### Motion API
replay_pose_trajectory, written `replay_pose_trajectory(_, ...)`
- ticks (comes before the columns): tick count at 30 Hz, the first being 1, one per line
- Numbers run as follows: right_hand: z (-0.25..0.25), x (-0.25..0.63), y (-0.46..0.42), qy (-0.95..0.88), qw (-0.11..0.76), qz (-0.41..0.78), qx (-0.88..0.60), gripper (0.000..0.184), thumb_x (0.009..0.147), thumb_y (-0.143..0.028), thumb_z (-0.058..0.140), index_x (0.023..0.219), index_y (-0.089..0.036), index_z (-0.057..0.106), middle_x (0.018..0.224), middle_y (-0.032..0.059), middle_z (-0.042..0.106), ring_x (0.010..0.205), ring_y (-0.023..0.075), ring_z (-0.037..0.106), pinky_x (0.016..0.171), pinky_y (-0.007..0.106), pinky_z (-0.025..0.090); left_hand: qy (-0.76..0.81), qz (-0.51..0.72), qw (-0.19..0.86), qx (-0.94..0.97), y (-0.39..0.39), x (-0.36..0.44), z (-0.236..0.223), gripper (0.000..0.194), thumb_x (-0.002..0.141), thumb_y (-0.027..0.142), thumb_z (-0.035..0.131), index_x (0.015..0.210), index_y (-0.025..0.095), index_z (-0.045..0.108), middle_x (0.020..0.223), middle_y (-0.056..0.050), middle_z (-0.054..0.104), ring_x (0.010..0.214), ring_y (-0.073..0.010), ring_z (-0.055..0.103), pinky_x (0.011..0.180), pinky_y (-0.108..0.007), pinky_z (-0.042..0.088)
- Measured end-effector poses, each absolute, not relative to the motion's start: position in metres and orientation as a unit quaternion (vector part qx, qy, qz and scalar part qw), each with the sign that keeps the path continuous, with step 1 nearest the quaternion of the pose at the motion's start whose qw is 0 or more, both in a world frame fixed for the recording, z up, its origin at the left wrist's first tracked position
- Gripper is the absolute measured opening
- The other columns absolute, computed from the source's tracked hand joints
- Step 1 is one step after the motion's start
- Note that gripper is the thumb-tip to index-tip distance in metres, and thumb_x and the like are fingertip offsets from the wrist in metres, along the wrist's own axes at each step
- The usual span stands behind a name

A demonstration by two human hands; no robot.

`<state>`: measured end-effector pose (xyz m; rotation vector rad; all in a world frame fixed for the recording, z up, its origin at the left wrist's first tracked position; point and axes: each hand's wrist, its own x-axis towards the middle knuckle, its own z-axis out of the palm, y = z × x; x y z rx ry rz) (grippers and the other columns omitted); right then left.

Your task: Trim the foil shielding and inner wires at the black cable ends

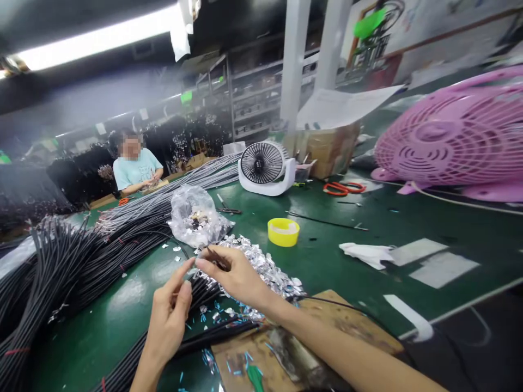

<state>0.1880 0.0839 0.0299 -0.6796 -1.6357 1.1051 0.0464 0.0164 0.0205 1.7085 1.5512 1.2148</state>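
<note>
At the foil pile (269,267), the right hand (237,275) is gripping a slim dark thing (219,258); the left hand (167,316) is meeting its fingertips, hold unclear. Left of the pile, black cables (102,267) are lying bundled; work seems underway, probably unfinished.

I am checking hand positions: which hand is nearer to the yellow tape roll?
Right. The right hand is left of the yellow tape roll and lower in view; the left hand is farther left and even lower.

Cable wkshp, bundled blk cables (49,277), foil scraps (267,267), grn bench (314,272), bkgd shelving (257,98), tube light (98,37)
</note>
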Motion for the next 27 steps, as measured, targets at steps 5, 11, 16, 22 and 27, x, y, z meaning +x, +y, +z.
replay_pose_trajectory(5, 0.03, 0.19, 0.085, -0.665, 0.535, 0.421, -0.308, 0.015, 0.076, -0.028, 0.053, 0.067, -0.016, 0.053, 0.06, -0.0013, 0.052, 0.057, 0.0115, 0.045, 0.052, 0.022, 0.035, 0.573, 0.371, 0.33, 0.653, 0.033, 0.033, 0.031, 0.037, 0.092, 0.041, 0.04, 0.111, 0.015, 0.057, 0.061, 0.004, 0.05, 0.049, -0.0071, 0.046, 0.046, -0.02, 0.04)
replay_pose_trajectory(11, 0.029, 0.192, 0.085, -0.715, 0.471, 0.403, -0.324, 0.024, 0.08, -0.025, 0.052, 0.058, -0.015, 0.053, 0.054, -0.0025, 0.048, 0.053, 0.01, 0.041, 0.05, 0.021, 0.031, 0.616, 0.359, 0.292, 0.637, 0.038, 0.03, 0.019, 0.027, 0.088, 0.032, 0.051, 0.106, 0.013, 0.057, 0.1, -0.005, 0.061, 0.081, -0.0146, 0.061, 0.069, -0.031, 0.052)
replay_pose_trajectory(16, 0.028, 0.193, 0.082, -0.726, 0.44, 0.452, -0.275, 0.043, 0.085, -0.042, 0.047, 0.051, -0.016, 0.042, 0.049, -0.0049, 0.033, 0.049, 0.0083, 0.032, 0.046, 0.021, 0.026, 0.629, 0.409, 0.195, 0.631, 0.022, 0.041, 0.014, 0.02, 0.086, 0.032, 0.053, 0.087, 0.014, 0.061, 0.082, -0.001, 0.061, 0.072, -0.0126, 0.058, 0.065, -0.029, 0.049)
replay_pose_trajectory(22, 0.025, 0.191, 0.085, -0.713, 0.4, 0.521, -0.245, 0.047, 0.082, -0.053, 0.046, 0.052, -0.017, 0.039, 0.048, -0.0039, 0.037, 0.047, 0.0083, 0.036, 0.044, 0.02, 0.029, 0.611, 0.452, 0.15, 0.632, 0.015, 0.052, 0.02, 0.017, 0.077, 0.031, 0.055, 0.063, 0.022, 0.058, 0.062, 0.001, 0.056, 0.061, -0.0165, 0.056, 0.056, -0.028, 0.046)
replay_pose_trajectory(27, 0.023, 0.191, 0.083, -0.736, 0.423, 0.456, -0.267, 0.048, 0.087, -0.052, 0.042, 0.053, -0.017, 0.04, 0.048, -0.0038, 0.038, 0.047, 0.0089, 0.036, 0.044, 0.02, 0.028, 0.614, 0.447, 0.149, 0.634, 0.013, 0.055, 0.02, 0.017, 0.076, 0.036, 0.054, 0.067, 0.025, 0.062, 0.062, 0.0, 0.059, 0.059, -0.0185, 0.057, 0.054, -0.029, 0.047)
